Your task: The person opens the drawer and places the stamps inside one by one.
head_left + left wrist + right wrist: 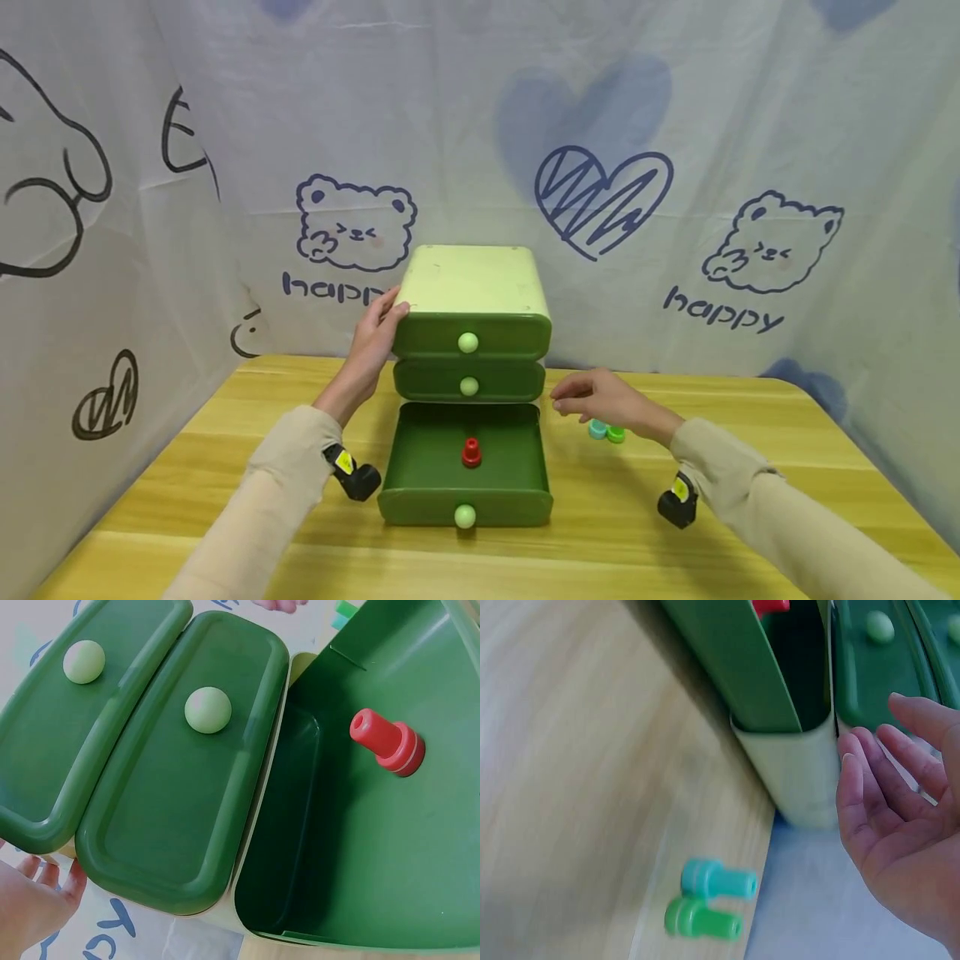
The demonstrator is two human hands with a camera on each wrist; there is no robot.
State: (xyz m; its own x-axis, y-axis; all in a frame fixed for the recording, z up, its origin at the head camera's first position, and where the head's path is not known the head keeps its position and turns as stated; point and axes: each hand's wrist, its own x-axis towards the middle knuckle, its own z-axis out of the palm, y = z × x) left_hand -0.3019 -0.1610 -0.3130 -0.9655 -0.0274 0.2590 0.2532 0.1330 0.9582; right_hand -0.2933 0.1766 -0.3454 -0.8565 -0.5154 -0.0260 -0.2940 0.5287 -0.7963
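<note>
A small green drawer cabinet stands on the table with its bottom drawer pulled out. Inside that drawer a red peg-shaped piece stands upright, wider at its base. My left hand rests on the cabinet's upper left side, fingers along the wall and thumb near the front edge. To the right of the cabinet my right hand hovers with relaxed fingers and nothing in them. Below and beyond it, a turquoise piece and a green piece of the same shape stand side by side on the table.
The top drawer and middle drawer are closed, each with a round pale knob. A printed white cloth hangs behind the wooden table and along its sides.
</note>
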